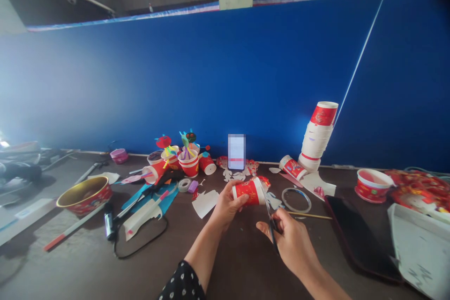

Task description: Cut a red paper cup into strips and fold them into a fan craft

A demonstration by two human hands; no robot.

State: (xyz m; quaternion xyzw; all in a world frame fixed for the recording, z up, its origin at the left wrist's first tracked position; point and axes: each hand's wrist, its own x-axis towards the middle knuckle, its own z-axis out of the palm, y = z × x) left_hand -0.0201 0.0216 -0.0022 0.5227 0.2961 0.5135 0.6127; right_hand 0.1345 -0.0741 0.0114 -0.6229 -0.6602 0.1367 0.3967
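Note:
My left hand (227,201) is wrapped round a red paper cup (246,191) lying on its side in the air, its white rim turned to the right. In my right hand (293,239) is a pair of scissors (272,229) with dark handles. The blades point up and away, against the cup's rim end; whether they are cutting into it I cannot tell. Behind the cup a phone (236,152) stands upright, with white paper scraps (240,176) in front of it. A roll of tape (296,200) and a thin wooden stick (309,215) lie just beyond my right hand.
A tall stack of paper cups (318,136) leans at the back right. Decorated cups (189,163) stand back left. Left are a gold-lined bowl (84,194), a dark cable (144,255) and paper pieces. A black tablet-like slab (362,236) and white tray (422,248) lie right. A blue partition (176,79) closes the back.

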